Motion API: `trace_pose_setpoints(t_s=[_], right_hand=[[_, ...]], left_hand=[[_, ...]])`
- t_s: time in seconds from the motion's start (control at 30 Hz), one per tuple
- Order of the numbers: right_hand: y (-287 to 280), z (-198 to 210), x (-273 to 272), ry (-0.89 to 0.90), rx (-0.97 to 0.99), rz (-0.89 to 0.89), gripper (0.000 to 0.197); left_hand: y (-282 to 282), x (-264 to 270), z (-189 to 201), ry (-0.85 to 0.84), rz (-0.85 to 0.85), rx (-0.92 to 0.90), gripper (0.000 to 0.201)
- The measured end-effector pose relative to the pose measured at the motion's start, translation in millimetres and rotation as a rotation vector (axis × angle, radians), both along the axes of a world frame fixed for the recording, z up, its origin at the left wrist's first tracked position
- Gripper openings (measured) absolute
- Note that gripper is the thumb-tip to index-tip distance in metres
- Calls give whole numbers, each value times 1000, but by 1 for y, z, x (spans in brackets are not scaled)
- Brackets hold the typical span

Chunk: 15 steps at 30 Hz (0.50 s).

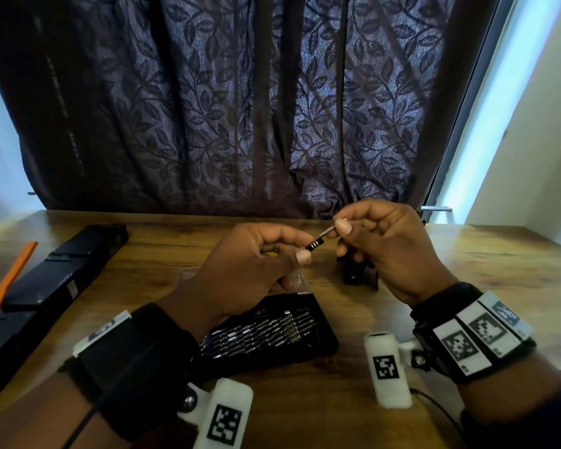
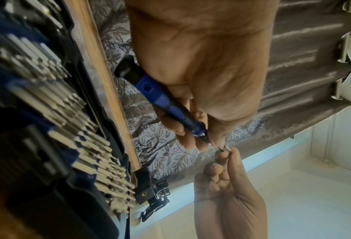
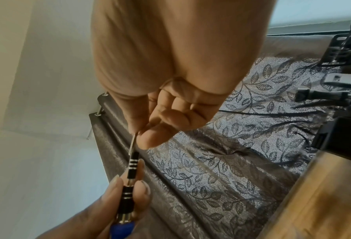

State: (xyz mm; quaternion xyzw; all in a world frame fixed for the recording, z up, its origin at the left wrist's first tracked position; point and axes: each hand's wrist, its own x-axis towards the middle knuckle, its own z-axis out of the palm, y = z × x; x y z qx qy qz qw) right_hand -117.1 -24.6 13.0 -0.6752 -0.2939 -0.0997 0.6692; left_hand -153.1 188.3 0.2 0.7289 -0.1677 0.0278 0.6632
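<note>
Blue-and-black precision screwdriver (image 2: 166, 103) held in the left hand (image 1: 250, 270), raised clear of the wooden table (image 1: 305, 413). Fingers and thumb curl round the handle close to its ringed black collar, and the butt end juts out behind the palm. The grip sits far forward, likely to steady the socket end while the other hand works at it.

Right hand (image 1: 395, 251): thumb and forefinger pinch a slim steel bit (image 3: 132, 145) by its far end. The other fingers are folded into the palm and hold nothing. The bit's near end sits at the collar's mouth, in line with the driver. Pinching at the far end leaves the shank free to slide. Whether it is going in or coming out cannot be told.

Bit case (image 1: 327, 346) lies open directly under the left hand and wrist, with rows of spare bits (image 1: 256, 332) side by side. It is probably kept close so a swap needs only a short reach.

Just beyond and below the right hand, a small black bracket (image 1: 353, 277) rests on the table; it may be the piece awaiting the driver. Well out to the left of the left hand are long black boxes (image 1: 62, 270), with an orange pry tool (image 1: 12, 273) beside them. A dark leaf-patterned curtain (image 1: 240, 108) hangs behind both hands.
</note>
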Motion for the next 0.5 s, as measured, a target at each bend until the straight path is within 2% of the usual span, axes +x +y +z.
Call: trace_pose_setpoints(t_s=[0.5], right_hand=[[0, -1, 0, -4, -75, -24, 18]], left_hand=[[2, 1, 0, 6, 13, -4, 16]])
